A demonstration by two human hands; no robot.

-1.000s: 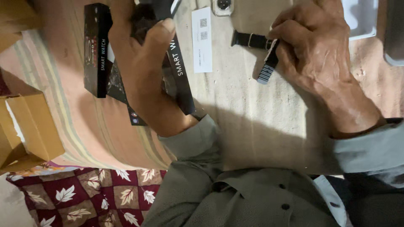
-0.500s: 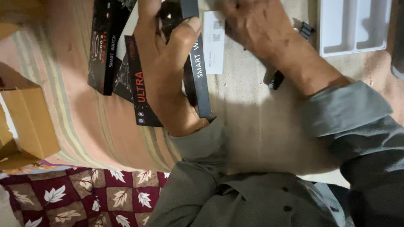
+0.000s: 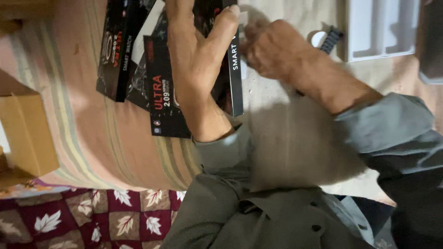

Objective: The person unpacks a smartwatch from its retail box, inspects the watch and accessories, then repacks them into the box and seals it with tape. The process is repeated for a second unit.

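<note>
We log the left hand (image 3: 196,69) spread flat on a black smartwatch box (image 3: 230,69), thumb hooked over its right edge, fingers wrapped loosely round it. Two more black boxes (image 3: 115,50) lie just left of that box on the cloth-covered surface (image 3: 286,138). The right hand (image 3: 277,55), blurred, sits just right of the box; we cannot tell its finger opening or whether it holds anything. A watch strap (image 3: 330,39) and white tray (image 3: 378,27) lie further right. Judged step: handling the box; next calls for steadying it.
</note>
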